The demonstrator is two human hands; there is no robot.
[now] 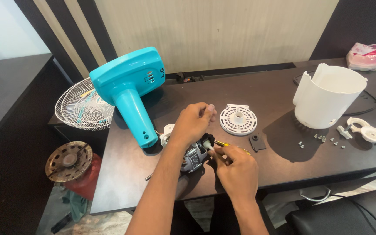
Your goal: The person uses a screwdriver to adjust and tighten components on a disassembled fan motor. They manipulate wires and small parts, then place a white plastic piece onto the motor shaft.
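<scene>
Both hands are down at the front edge of the dark bench [283,87], working close together over a small fan motor [194,156]. The left hand [192,124] comes over the top of the motor, its grip curled shut around the upper part of it, with the index finger and thumb pinched out toward the right. Just below, the right hand [236,172] has its grip closed on a slim yellow-handled screwdriver [227,145], fingertips tight at the motor's white end piece, the two hands almost touching. The motor sits near the bench's front edge, just right of the foot of the teal fan body [129,89], which stands tilted with a white wire guard [83,111] hanging off the bench's left end. Behind the hands lies a round white slotted disc [238,119], and a small dark plate [256,142] rests just beside the screwdriver's tip end. Farther right stands a tall white plastic housing [327,95], with loose screws [320,139] scattered near its base and a white bracket piece [366,130] beyond them. A pink packet [364,55] sits at the far right corner.
</scene>
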